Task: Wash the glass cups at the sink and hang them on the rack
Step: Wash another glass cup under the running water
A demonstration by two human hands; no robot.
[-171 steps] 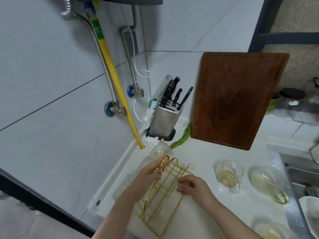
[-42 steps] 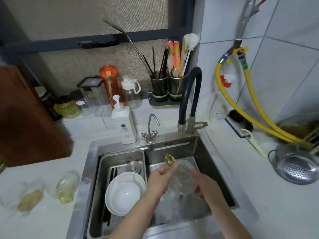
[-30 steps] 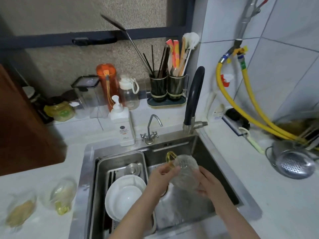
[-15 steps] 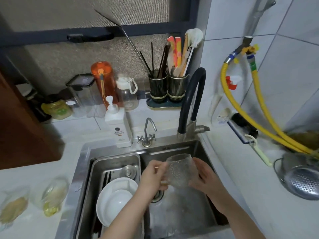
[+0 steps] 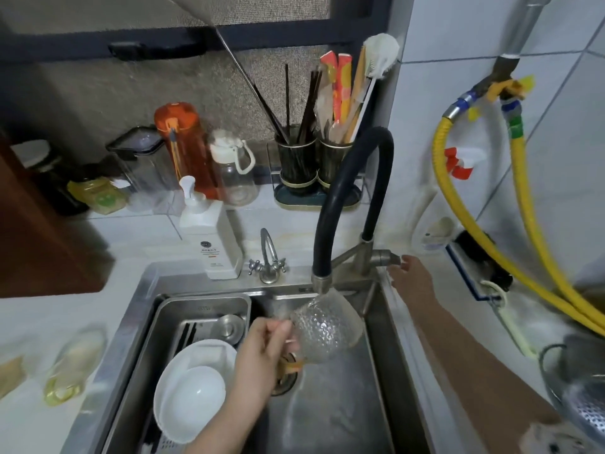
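Note:
My left hand [image 5: 262, 352] grips a textured glass cup [image 5: 327, 326] by its side handle, holding it upright right under the spout of the black hose faucet [image 5: 347, 198] over the steel sink [image 5: 389, 326]. My right hand [image 5: 411, 280] reaches to the faucet's metal lever [image 5: 384, 257], fingertips at its end; whether they curl round it is unclear. Two more glass cups [image 5: 70, 365] lie on their sides on the white counter at the left. The rack is out of view.
A steel tub with white bowls [image 5: 193, 388] fills the sink's left half. A soap dispenser [image 5: 212, 237], small tap [image 5: 268, 257], bottles and utensil holders [image 5: 314, 165] stand behind. Yellow hoses [image 5: 458, 224] and a metal colander [image 5: 586, 398] sit at the right.
My right hand let go of the cup and moved right and up to the faucet lever. My left hand alone now holds the cup, raised under the spout.

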